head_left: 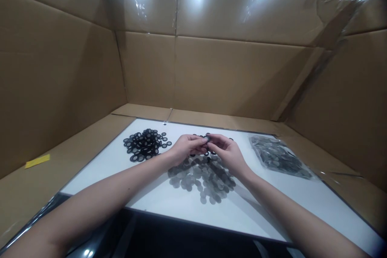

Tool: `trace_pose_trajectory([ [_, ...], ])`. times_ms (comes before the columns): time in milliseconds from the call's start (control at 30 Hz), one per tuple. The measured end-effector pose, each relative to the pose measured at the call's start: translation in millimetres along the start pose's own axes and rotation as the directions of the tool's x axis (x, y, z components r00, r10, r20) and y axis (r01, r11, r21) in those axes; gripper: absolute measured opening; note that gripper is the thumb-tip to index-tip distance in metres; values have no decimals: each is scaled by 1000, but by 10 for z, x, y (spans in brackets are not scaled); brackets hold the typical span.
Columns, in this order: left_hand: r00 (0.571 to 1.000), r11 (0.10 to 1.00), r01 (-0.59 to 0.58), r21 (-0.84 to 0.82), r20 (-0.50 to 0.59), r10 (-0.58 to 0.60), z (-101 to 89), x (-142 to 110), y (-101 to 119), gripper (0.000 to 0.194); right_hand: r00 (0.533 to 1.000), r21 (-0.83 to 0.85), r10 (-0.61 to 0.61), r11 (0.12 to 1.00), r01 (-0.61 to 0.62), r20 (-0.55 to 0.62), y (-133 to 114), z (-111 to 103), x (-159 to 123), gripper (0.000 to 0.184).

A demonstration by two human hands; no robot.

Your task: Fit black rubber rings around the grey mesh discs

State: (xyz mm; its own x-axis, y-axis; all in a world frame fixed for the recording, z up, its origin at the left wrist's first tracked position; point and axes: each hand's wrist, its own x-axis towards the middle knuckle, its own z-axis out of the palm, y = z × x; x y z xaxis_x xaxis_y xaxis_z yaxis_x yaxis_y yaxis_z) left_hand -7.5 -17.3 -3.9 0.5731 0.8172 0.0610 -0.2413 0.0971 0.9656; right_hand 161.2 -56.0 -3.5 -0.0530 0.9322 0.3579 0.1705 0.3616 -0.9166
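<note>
The left hand and right hand meet in a narrow pinch on one small dark ring, held above the white board near its far edge. Black rings heap left of the grip, grey discs spread nearer the person, and a plastic bag lies right.

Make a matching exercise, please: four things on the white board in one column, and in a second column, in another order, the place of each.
Things:
1. pile of black rings
2. spread of grey discs
3. clear plastic bag
4. small dark piece

Places:
A. between the left hand and the right hand
B. at the right end of the white board
C. left of both hands
D. just in front of the hands, nearer the person

Pairs: 1-C; 2-D; 3-B; 4-A
</note>
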Motion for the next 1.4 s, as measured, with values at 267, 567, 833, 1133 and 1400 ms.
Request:
trace_pose_trajectory([
  [267,1000,1000,9,21,18,-9,-21,10,-21,33,996,-138,-91,986,89,-8,-24,-28,-4,34],
  [567,999,999,34,4,21,-34,-40,14,-38,34,993,-144,-117,983,114,-18,-15,-14,-27,28],
  [833,998,998,59,4,24,-59,-44,15,-38,36,991,-153,-130,980,127,-11,-15,-36,-17,30],
  [1133,996,987,79,-138,42,-74,-36,9,-4,32,967,-298,-254,924,239,-11,-12,-56,-7,26],
  [1400,985,966,127,-227,142,-97,-33,1,-23,28,956,-297,-292,914,278,-2,12,-26,-23,26],
])
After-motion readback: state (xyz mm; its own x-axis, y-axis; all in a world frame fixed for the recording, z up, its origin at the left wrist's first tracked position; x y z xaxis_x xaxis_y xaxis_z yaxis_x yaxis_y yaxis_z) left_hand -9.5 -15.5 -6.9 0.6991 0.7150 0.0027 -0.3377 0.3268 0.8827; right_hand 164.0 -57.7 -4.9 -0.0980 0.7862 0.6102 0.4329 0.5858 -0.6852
